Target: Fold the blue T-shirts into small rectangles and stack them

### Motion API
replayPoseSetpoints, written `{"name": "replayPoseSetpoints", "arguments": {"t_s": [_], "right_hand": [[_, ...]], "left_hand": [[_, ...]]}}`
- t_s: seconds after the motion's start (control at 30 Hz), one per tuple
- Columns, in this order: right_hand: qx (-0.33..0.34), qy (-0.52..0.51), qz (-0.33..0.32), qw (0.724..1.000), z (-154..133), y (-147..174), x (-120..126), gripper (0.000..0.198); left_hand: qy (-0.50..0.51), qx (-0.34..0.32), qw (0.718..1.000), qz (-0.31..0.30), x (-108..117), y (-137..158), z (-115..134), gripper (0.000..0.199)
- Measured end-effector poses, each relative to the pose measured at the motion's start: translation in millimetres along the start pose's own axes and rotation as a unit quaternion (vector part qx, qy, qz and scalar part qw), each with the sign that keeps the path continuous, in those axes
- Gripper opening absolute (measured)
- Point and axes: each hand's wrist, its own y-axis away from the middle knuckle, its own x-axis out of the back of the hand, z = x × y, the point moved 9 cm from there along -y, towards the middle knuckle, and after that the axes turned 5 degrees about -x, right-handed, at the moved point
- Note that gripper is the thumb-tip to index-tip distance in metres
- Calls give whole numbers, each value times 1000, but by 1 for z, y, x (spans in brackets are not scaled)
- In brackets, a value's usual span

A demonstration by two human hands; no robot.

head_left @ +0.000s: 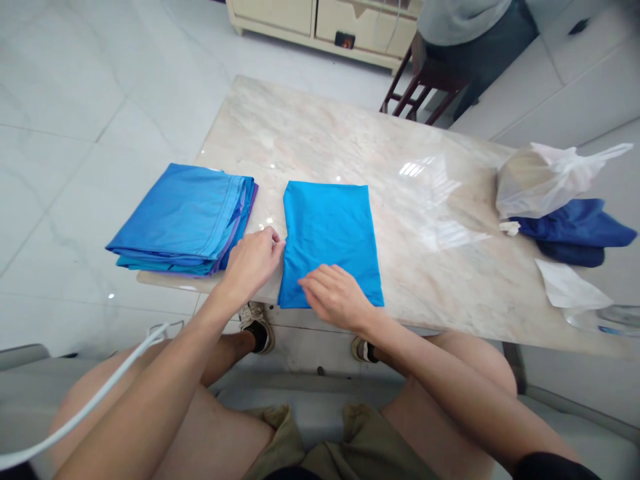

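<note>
In front of me on the table lies a folded bright blue cloth, a flat near-rectangle with light wrinkles. At its left edge my left hand is closed, thumb and fingertips pinching the edge. My right hand hovers over the cloth's lower part, its fingers bent and pressed together with nothing visible in them. Left of my left hand sits a stack of folded cloths in blue, teal and purple, reaching over the table's left edge.
The marble table also bears a tied white plastic bag, dark blue fabric and white paper at the right. A person sits on a dark wooden stool beyond it. A white cable crosses the lower left.
</note>
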Motion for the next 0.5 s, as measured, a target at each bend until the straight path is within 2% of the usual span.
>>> {"name": "replayPoseSetpoints", "arguments": {"t_s": [0.1,0.17,0.23,0.37,0.5], "right_hand": [[-129,8,69,989,71,5,35,34],[-158,15,90,983,100,11,47,41],[-144,19,74,987,110,15,42,52],[-151,24,17,988,107,25,7,67],[-186,35,-6,982,103,37,-15,74]], "left_hand": [[56,-36,996,57,-4,-13,7,42],[78,-82,989,98,-7,-21,23,51],[70,-147,979,121,-15,-23,47,59],[9,-236,965,114,-48,-14,91,65],[-43,-238,966,88,-70,-12,94,67]]}}
